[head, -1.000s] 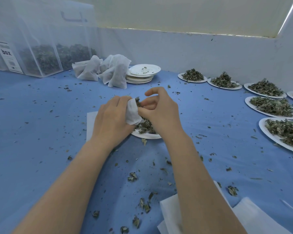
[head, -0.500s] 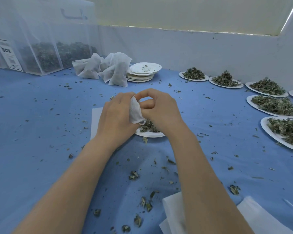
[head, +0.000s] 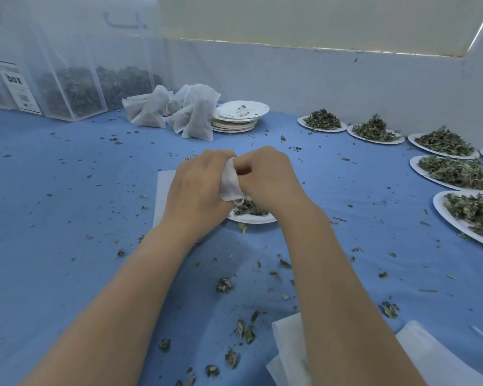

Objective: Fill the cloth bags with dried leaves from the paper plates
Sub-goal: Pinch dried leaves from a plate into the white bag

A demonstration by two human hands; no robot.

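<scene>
Blue table (head: 67, 218), littered with leaf bits, lies open left and near; full plates (head: 455, 174) crowd the right edge, a wall runs along the far side. Both forearms reach forward, hands meeting mid-table. Left hand (head: 198, 190) grips a white bag (head: 229, 182); right hand (head: 271, 179), fingers curled, pinches its top. Bag hangs between them above a leaf plate (head: 251, 217).

Our two bare arms and hands

We see our left hand (head: 198, 190) and right hand (head: 268, 179) without gloves, rings or watch; both forearms are uncovered, with no sleeve reaching into view.
</scene>
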